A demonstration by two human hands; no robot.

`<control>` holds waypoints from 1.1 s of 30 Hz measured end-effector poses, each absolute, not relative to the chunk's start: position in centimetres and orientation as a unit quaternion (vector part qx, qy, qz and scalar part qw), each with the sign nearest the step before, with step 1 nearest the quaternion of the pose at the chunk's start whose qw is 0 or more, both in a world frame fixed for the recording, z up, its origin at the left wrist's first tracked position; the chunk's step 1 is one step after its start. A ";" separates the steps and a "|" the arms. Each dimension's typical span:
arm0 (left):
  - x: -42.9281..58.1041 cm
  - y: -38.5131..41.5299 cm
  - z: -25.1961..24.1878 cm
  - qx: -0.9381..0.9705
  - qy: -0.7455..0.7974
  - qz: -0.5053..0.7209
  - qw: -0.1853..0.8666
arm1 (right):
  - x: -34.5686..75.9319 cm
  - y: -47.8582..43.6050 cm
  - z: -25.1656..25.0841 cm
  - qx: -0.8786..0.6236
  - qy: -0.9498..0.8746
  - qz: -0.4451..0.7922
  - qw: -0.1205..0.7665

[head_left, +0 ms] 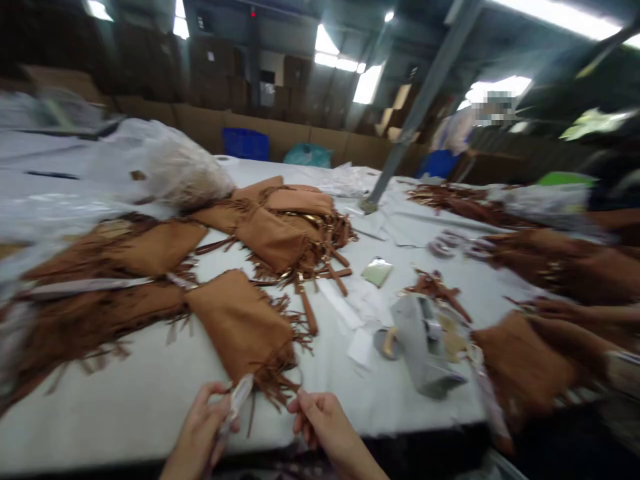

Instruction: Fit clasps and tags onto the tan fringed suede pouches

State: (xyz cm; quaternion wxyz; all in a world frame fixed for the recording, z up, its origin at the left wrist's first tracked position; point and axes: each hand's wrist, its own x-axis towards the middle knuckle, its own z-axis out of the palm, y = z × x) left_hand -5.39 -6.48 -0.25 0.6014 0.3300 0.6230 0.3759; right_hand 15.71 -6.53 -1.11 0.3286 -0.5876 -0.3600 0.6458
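Note:
A tan fringed leather pouch (240,327) lies on the table right in front of me, its fringe spread toward the right and the near edge. My left hand (207,417) is closed around a slim, whitish tool (240,400) whose tip points up at the pouch's near corner; blur hides its exact kind. At the tips of the fringe (280,383), my right hand (320,417) has its fingers pinched together, with a thin strand appearing to run into them. Both hands are just above the table's near edge.
More tan fringed pouches (285,230) are piled ahead and at left. A grey tape dispenser (425,347) stands right of my hands, beside a tape roll (387,343). A metal post (420,100) rises from the table (125,413). At right, a co-worker's hands (560,313) handle another pouch.

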 end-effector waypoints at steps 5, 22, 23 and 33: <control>-6.1 -5.8 -1.3 0.371 0.534 0.410 0.639 | 6.7 -4.9 -1.7 -0.461 -0.230 0.791 0.330; -17.0 -5.9 -0.1 0.385 0.679 0.426 0.458 | 13.8 5.9 -1.8 -0.647 -0.682 0.158 0.302; -15.7 -4.4 -0.3 0.353 0.641 0.442 0.519 | 13.3 6.3 -2.6 -0.645 -0.691 0.151 0.289; -8.3 -0.5 -1.7 0.271 0.408 0.361 0.794 | 13.2 3.7 -5.4 -0.657 -0.636 0.298 0.274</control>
